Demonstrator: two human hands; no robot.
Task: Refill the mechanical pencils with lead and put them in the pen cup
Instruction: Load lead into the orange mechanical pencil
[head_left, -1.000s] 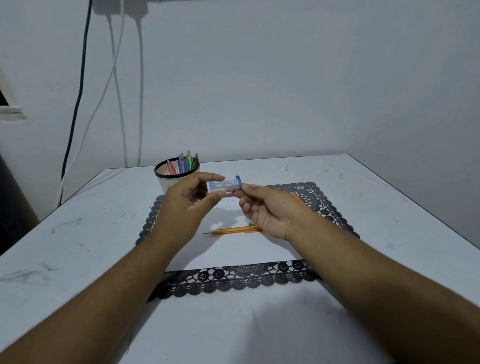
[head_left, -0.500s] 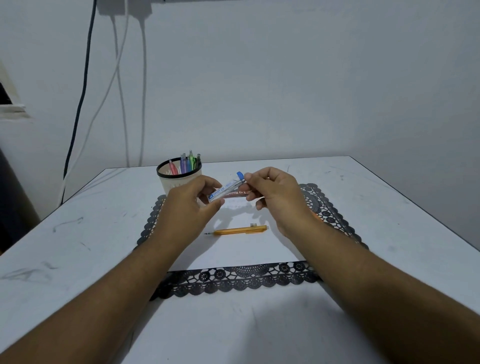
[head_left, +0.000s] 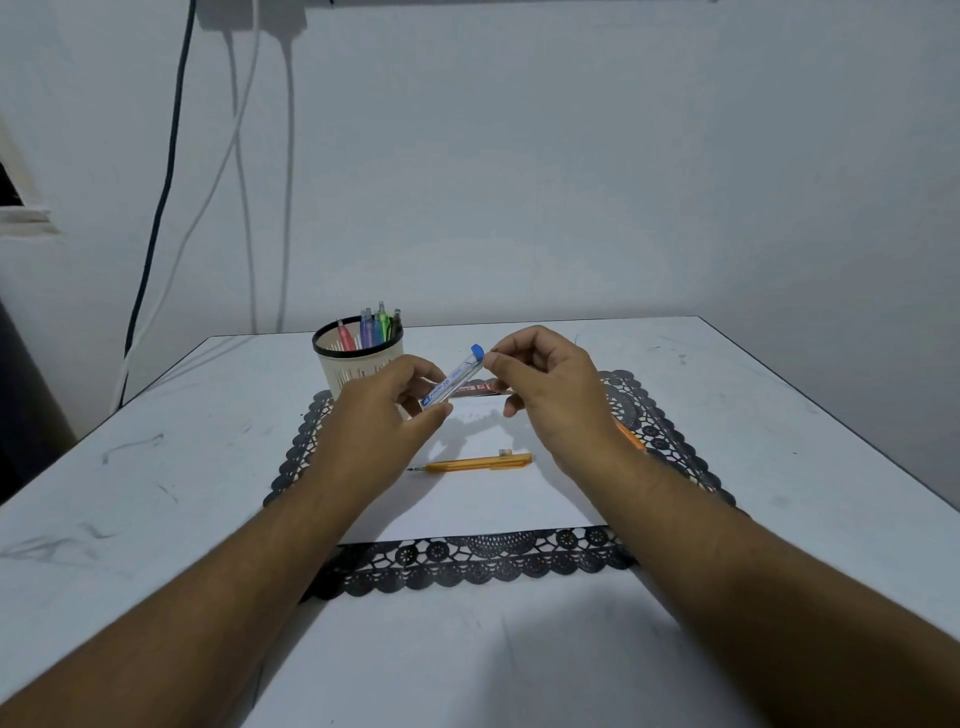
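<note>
Several pencils (head_left: 375, 326) are sitting in the pen cup (head_left: 357, 370) while the left hand (head_left: 382, 415) is gripping the lead case (head_left: 451, 385), the right hand (head_left: 550, 395) is pinching its blue cap (head_left: 477, 352), and the orange pencil (head_left: 475, 463) is lying unfilled.

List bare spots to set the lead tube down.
Free: white sheet nearer than the orange pencil; table right of the lace mat; table left of mat. Crowded: far-left mat corner by pen cup.

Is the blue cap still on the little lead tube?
Yes, on. The blue cap sits on the upper end of the lead tube, pinched by the right hand; the left hand holds the lower end.
</note>
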